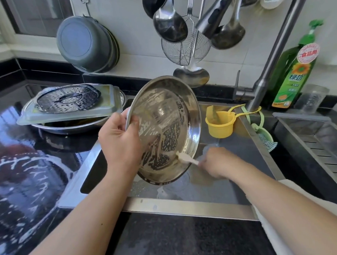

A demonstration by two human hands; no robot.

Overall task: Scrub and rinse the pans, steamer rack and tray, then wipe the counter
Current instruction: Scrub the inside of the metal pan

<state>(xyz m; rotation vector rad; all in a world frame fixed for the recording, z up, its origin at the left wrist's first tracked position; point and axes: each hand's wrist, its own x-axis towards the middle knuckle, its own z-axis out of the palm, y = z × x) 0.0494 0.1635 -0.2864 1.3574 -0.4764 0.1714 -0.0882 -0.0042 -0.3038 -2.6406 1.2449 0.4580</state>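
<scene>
A round steel pan (169,115), streaked with pale soapy residue, is tilted on edge over the sink (188,206). My left hand (121,138) grips its left rim. My right hand (219,161) holds a small pale brush (186,158) whose head touches the pan's lower inside; motion blur hides the fingers. On the counter to the left sits another steel pan (71,127), with a pale rectangular tray (107,109) on top and a dark perforated steamer rack (68,99) lying on that tray.
A faucet (277,47) arcs over the sink, with ladles and a wire skimmer (184,47) hanging behind. A green detergent bottle (292,76) and yellow cup (220,124) stand at the sink's right. The black counter (28,175) at left is wet. Drain tray (322,147) at right.
</scene>
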